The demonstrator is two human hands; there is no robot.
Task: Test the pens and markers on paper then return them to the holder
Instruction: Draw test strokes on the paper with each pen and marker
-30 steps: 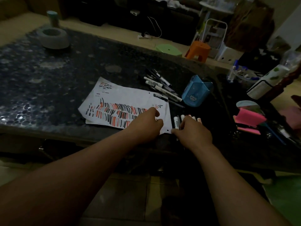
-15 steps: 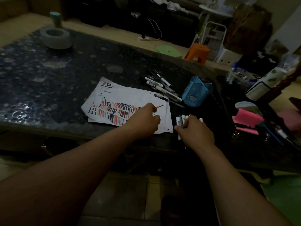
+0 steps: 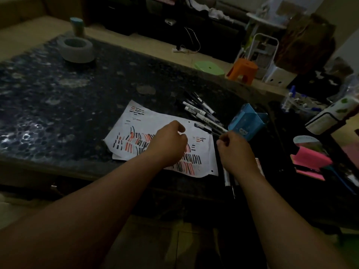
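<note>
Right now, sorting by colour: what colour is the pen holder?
Light blue; the pen holder shows best in the head view.

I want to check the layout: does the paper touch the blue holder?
Apart. Head view shows dark table and pens between paper and blue holder.

No writing can be read (the print on the markers [image 3: 194, 110] is too blurred).
</note>
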